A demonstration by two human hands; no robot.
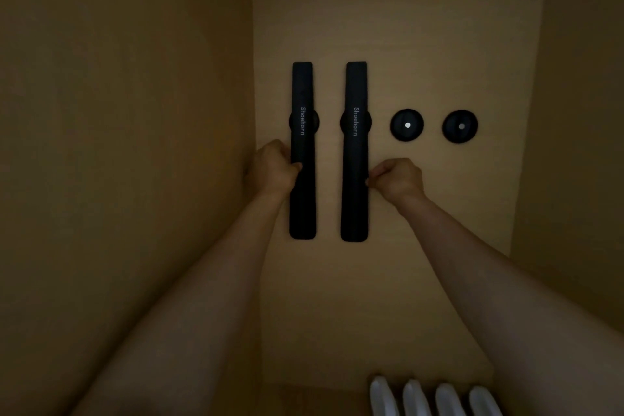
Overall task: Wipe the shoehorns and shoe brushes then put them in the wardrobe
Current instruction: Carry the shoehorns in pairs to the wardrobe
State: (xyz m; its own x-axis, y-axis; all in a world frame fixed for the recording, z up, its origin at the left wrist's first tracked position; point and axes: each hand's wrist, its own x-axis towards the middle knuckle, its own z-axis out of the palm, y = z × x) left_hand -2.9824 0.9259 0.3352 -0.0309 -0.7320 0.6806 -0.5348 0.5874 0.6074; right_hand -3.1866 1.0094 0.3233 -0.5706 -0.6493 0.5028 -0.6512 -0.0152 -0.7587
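Two black shoehorns hang upright at frame centre on wardrobe back panel (388, 27): left shoehorn (302, 149), right shoehorn (354, 152), narrow gap between. Left hand (275, 167) grips left one's outer edge; right hand (398, 177) pinches right one's edge. Two bare round mounts (407, 125) at centre right. Left side wall (135, 111) close beside left hand. White hangers (432, 397) at lower right.

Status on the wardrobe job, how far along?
Done: both shoehorns sit on round wall mounts. In hand: left hand grips one, right hand pinches the other's edge. Left: two round mounts bare; no brushes in view.
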